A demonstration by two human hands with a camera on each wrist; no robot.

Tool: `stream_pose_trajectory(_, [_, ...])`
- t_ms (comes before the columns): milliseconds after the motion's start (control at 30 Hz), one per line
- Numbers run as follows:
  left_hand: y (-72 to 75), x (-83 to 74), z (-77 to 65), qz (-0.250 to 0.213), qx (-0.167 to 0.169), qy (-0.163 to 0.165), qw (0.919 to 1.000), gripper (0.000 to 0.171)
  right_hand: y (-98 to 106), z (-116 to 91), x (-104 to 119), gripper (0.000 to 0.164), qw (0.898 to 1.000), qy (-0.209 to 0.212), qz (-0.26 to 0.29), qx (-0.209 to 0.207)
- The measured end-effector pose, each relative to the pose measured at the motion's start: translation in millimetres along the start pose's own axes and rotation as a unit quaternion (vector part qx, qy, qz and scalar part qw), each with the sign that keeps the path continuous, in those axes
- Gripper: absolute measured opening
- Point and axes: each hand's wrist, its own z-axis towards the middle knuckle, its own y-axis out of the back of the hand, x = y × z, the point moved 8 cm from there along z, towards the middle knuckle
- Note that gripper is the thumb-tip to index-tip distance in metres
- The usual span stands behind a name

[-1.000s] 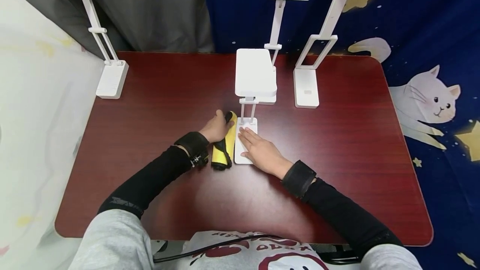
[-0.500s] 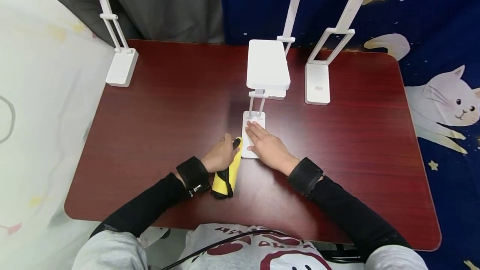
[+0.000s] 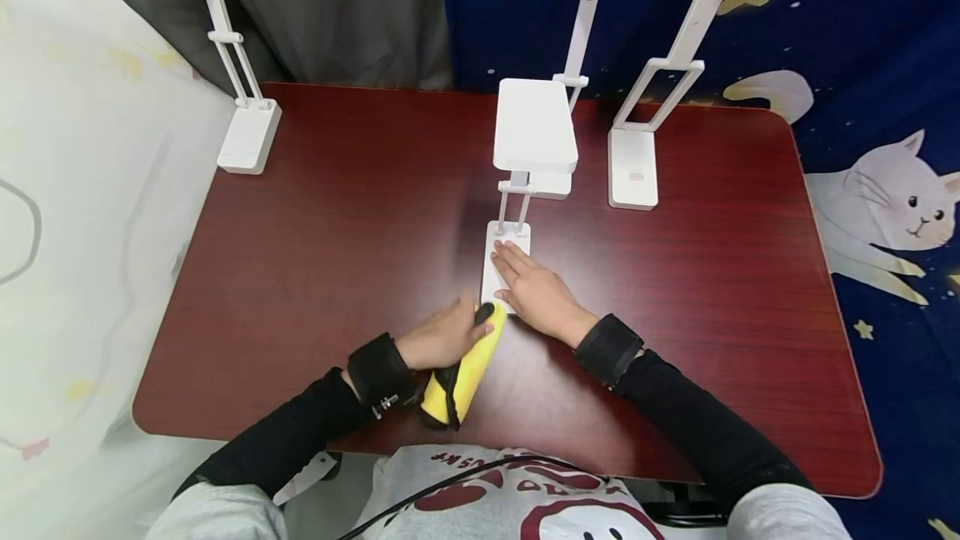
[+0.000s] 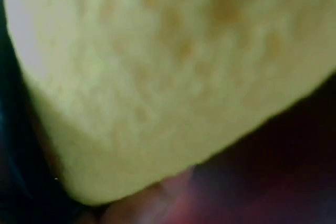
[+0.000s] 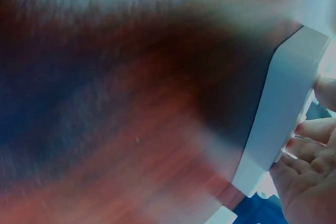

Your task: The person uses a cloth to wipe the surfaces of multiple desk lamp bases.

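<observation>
My left hand [image 3: 441, 337] grips a soft yellow-and-black roll [image 3: 471, 375], thumb laid over its far end. That end sits right at the near edge of the white desk lamp's base [image 3: 491, 275], and the roll slants toward the table's front. Its fuzzy, mottled yellow side [image 4: 157, 77] fills most of the left wrist view. On the lamp base rests my right hand [image 3: 536, 294], fingers straight and together. The right wrist view shows the base's side wall [image 5: 281, 103] with the fingers on top. The lamp's flat head [image 3: 534, 125] hangs beyond the base.
Three more white desk lamps stand farther back: one at the far left [image 3: 250, 137], one behind the middle lamp [image 3: 551, 185], one to its right [image 3: 632, 169]. All are on a dark red table [image 3: 337, 232] with rounded corners. Curtains hang behind it.
My left hand has drawn the roll from beside the lamp base toward the table's front, turning it slightly. My right hand stays on the base. The head view has shifted a little.
</observation>
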Motion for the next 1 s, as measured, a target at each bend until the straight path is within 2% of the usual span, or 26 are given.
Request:
stream_pose_trajectory(67, [21.8, -8.2, 0.8, -0.057, -0.039, -0.017, 0.9974, 0.028, 1.4, -2.6, -4.3, 0.049, 0.999, -0.011, 0.038, -0.024])
stream_pose_trajectory(133, [44.0, -15.3, 2.1, -0.122, -0.090, -0.031, 0.9880, 0.032, 10.1, -9.0, -10.0, 0.044, 0.992, -0.034, 0.093, -0.081])
stream_pose_trajectory(200, [58.7, -18.0, 5.3, -0.188, -0.144, -0.031, 0.9711, 0.038, 25.6, -19.2, -12.8, 0.040, 0.974, -0.050, 0.145, -0.165])
stream_pose_trajectory(267, [64.4, -19.9, 10.0, -0.243, -0.190, -0.022, 0.9509, 0.050, 43.1, -29.2, -7.7, 0.043, 0.957, -0.049, 0.169, -0.231])
stream_pose_trajectory(300, [64.2, -21.1, 13.1, -0.263, -0.209, -0.018, 0.9415, 0.057, 50.1, -31.5, -1.8, 0.047, 0.954, -0.042, 0.167, -0.245])
stream_pose_trajectory(333, [62.2, -23.1, 16.2, -0.282, -0.222, -0.012, 0.9333, 0.064, 55.4, -32.0, 5.5, 0.056, 0.956, -0.035, 0.154, -0.248])
stream_pose_trajectory(400, [55.4, -31.3, 22.3, -0.317, -0.228, -0.010, 0.9205, 0.075, 59.0, -29.3, 21.7, 0.077, 0.968, -0.024, 0.105, -0.225])
stream_pose_trajectory(467, [46.8, -40.5, 26.8, -0.349, -0.219, -0.003, 0.9112, 0.079, 57.4, -25.8, 34.1, 0.094, 0.977, -0.015, 0.032, -0.208])
stream_pose_trajectory(533, [38.7, -47.6, 30.7, -0.371, -0.199, 0.003, 0.9070, 0.078, 53.1, -25.2, 36.3, 0.096, 0.977, -0.016, -0.038, -0.210])
stream_pose_trajectory(567, [35.9, -49.2, 32.0, -0.379, -0.184, 0.003, 0.9068, 0.076, 51.5, -25.1, 34.5, 0.092, 0.975, -0.017, -0.061, -0.214])
stream_pose_trajectory(600, [34.0, -49.2, 32.9, -0.379, -0.167, 0.004, 0.9103, 0.073, 50.4, -25.1, 30.2, 0.088, 0.973, -0.019, -0.071, -0.217])
stream_pose_trajectory(633, [33.8, -47.3, 33.8, -0.362, -0.151, 0.004, 0.9196, 0.071, 50.3, -25.2, 24.6, 0.081, 0.973, -0.015, -0.071, -0.217])
stream_pose_trajectory(700, [37.5, -40.9, 35.9, -0.292, -0.121, -0.012, 0.9487, 0.067, 50.9, -24.4, 9.4, 0.072, 0.979, -0.012, -0.050, -0.197])
stream_pose_trajectory(767, [45.0, -29.7, 39.2, -0.176, -0.108, -0.038, 0.9776, 0.069, 53.4, -21.8, -7.3, 0.068, 0.986, -0.012, -0.014, -0.165])
stream_pose_trajectory(800, [49.0, -23.3, 41.4, -0.104, -0.107, -0.052, 0.9874, 0.074, 54.7, -19.9, -13.9, 0.066, 0.989, -0.008, 0.002, -0.147])
stream_pose_trajectory(833, [51.8, -17.0, 44.3, -0.031, -0.108, -0.066, 0.9915, 0.081, 55.7, -17.5, -18.7, 0.065, 0.992, 0.000, 0.010, -0.127])
stream_pose_trajectory(900, [51.7, -4.9, 51.5, 0.088, -0.097, -0.087, 0.9875, 0.102, 56.3, -12.1, -23.0, 0.064, 0.996, 0.021, 0.007, -0.091])
stream_pose_trajectory(967, [44.7, 3.2, 58.7, 0.166, -0.067, -0.104, 0.9784, 0.123, 53.1, -6.4, -20.8, 0.063, 0.996, 0.054, -0.027, -0.062])
stream_pose_trajectory(1000, [39.9, 6.4, 61.8, 0.185, -0.046, -0.108, 0.9756, 0.130, 50.6, -3.7, -18.3, 0.061, 0.995, 0.070, -0.050, -0.051])
